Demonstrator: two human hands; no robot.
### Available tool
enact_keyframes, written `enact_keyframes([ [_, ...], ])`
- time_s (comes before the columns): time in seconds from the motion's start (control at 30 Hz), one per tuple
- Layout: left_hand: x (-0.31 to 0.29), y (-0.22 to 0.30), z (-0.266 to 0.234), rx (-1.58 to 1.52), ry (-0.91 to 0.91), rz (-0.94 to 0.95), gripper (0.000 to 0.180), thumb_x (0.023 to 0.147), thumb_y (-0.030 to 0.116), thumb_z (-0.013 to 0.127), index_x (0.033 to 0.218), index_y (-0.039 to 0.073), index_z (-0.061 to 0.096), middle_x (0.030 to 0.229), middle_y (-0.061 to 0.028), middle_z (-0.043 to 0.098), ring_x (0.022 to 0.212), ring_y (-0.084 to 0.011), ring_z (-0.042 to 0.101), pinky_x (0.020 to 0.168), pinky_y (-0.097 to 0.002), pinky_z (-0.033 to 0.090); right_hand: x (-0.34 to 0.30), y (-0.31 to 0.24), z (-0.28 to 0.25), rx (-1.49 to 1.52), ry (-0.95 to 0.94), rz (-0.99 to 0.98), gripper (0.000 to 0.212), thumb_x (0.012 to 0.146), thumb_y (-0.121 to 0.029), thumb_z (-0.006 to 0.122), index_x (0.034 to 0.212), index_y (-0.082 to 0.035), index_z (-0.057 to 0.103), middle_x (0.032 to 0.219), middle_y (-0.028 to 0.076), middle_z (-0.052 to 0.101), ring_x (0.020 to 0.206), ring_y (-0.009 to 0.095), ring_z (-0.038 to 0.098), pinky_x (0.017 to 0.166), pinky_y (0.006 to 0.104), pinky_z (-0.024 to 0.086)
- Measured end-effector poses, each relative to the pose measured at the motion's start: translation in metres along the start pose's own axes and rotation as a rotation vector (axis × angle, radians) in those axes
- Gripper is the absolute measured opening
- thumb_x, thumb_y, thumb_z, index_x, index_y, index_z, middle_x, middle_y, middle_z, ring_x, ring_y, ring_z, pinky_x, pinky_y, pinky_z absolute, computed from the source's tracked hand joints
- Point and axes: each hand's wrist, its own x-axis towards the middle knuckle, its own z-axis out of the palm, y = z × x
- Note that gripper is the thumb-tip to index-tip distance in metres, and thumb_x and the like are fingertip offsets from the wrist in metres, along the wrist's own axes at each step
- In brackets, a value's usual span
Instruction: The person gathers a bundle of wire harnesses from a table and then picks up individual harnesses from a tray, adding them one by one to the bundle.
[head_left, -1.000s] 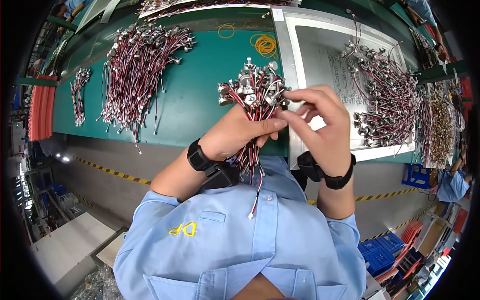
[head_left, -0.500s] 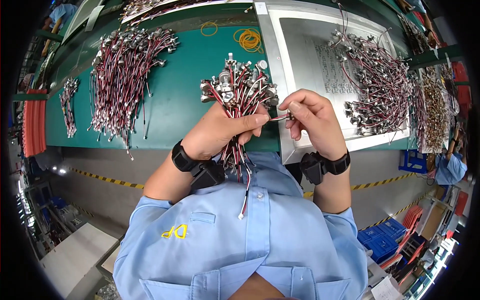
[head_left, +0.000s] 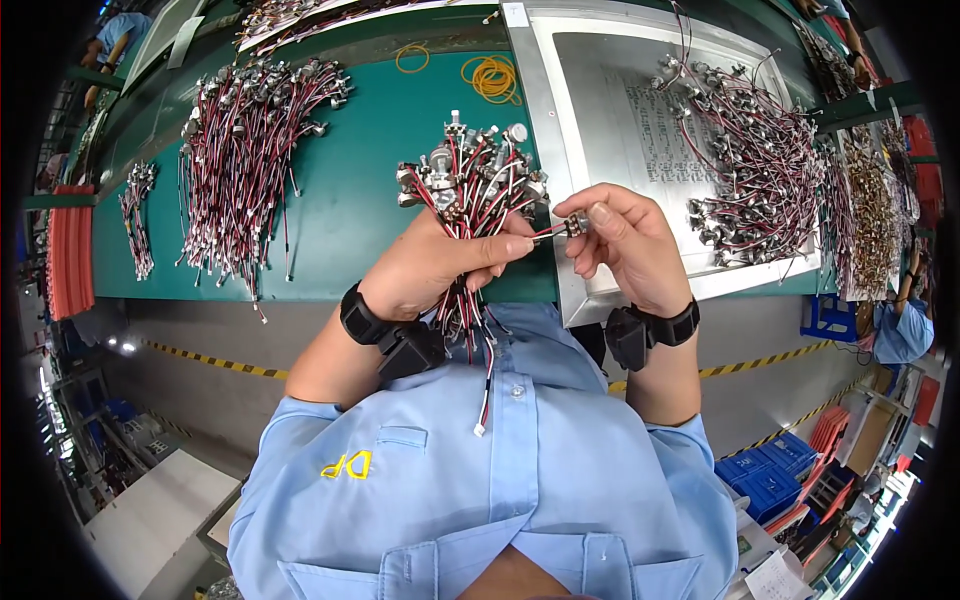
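Note:
My left hand (head_left: 425,262) is closed around a thick bundle of wired potentiometers (head_left: 470,180). Their metal bodies fan out above the fist, and red, black and white leads hang below it. One longer lead with a white connector (head_left: 480,430) dangles in front of my shirt. Between the thumb and fingers of my right hand (head_left: 635,245) is a single potentiometer (head_left: 577,224), held by its metal body. Its short wires run across to my left thumb and fingertips, where they enter the bundle.
On the green table (head_left: 350,270) lie a large pile of wired potentiometers (head_left: 240,160) and a small bunch (head_left: 138,220). Yellow rubber bands (head_left: 492,78) rest at the back. To the right, a metal-framed tray (head_left: 620,60) carries another heap (head_left: 760,170).
My right hand has turned slightly, so the single potentiometer shows more plainly between the fingers. The bundle in my left hand has shifted slightly left.

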Motion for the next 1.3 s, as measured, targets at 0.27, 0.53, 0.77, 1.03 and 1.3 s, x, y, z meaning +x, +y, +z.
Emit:
enact_keyframes([
  [0.27,-0.0003,-0.0004,0.0010,-0.036,0.020,0.026,0.016,0.083,0.014,0.067,0.091,0.002,0.062,0.065,0.0010,0.054,0.051,-0.0042,0.047,0.044,-0.0180,0.035,0.0027,0.0048,0.0031,0.064,-0.040,0.057,0.035,0.097,-0.028,0.044,0.106,0.003,0.058,0.071,0.007,0.061,0.056,0.008,0.058,0.051,0.0184,0.049],
  [0.53,-0.0007,-0.0010,0.0005,-0.045,0.026,0.025,0.016,0.083,0.014,0.067,0.091,0.002,0.061,0.064,0.0012,0.054,0.051,-0.0043,0.047,0.044,-0.0182,0.035,0.0033,0.0059,0.0039,0.072,-0.050,0.063,0.035,0.097,-0.027,0.043,0.106,0.004,0.058,0.072,0.008,0.061,0.057,0.009,0.058,0.050,0.0185,0.048],
  [0.77,0.0005,-0.0018,0.0008,-0.041,0.028,0.027,0.015,0.083,0.013,0.067,0.089,0.002,0.061,0.064,0.0012,0.054,0.050,-0.0044,0.046,0.044,-0.0186,0.035,0.0033,0.0083,0.0016,0.095,-0.061,0.067,0.035,0.097,-0.026,0.044,0.107,0.004,0.057,0.074,0.009,0.062,0.059,0.009,0.059,0.053,0.0193,0.049],
  [1.03,0.0011,-0.0021,0.0016,-0.029,0.025,0.023,0.014,0.082,0.013,0.068,0.088,0.002,0.061,0.062,0.0016,0.053,0.049,-0.0045,0.046,0.044,-0.0191,0.034,0.0017,0.0067,0.0020,0.102,-0.063,0.056,0.033,0.096,-0.025,0.045,0.110,0.003,0.055,0.082,0.008,0.063,0.064,0.009,0.060,0.060,0.0208,0.050],
  [1.3,0.0010,-0.0024,0.0015,-0.017,0.057,0.007,0.014,0.081,0.013,0.068,0.087,0.002,0.062,0.061,0.0018,0.053,0.049,-0.0043,0.045,0.043,-0.0193,0.033,-0.0014,0.0063,0.0003,0.085,-0.034,0.001,0.029,0.095,-0.020,0.049,0.113,0.002,0.055,0.090,0.007,0.063,0.070,0.009,0.060,0.065,0.0216,0.049],
])
